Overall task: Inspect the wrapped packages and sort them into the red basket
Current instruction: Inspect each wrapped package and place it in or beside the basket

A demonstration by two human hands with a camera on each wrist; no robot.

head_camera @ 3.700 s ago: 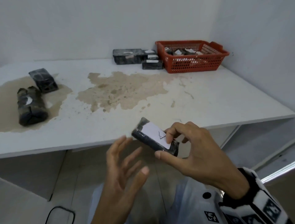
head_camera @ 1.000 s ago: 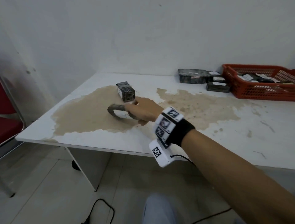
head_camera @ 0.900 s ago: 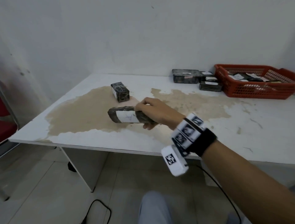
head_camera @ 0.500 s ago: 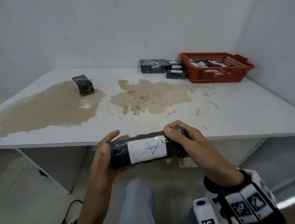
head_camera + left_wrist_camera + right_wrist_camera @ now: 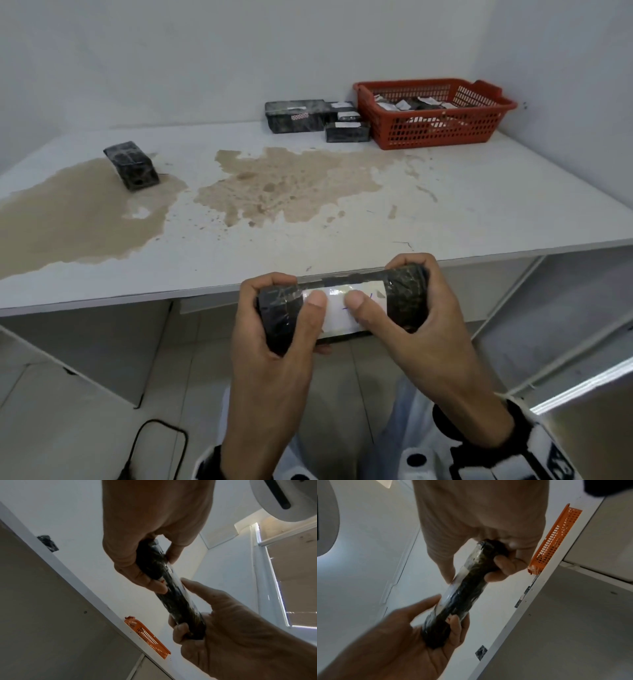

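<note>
Both hands grip one dark wrapped roll (image 5: 342,310) just off the bench (image 5: 479,212) front edge: left hand (image 5: 274,342) curled round one end, right hand (image 5: 421,329) round the other, thumbs pressed on its white label (image 5: 337,313). Only the head view shows that label's blue mark; the wrist views show fingers (image 5: 154,585) wrapping underneath. Far across the bench, the red basket (image 5: 435,126) holds several labelled packages; three more packages (image 5: 296,116) sit just beside it. Half a second ago the label lay uncovered, its letter A readable.
</note>
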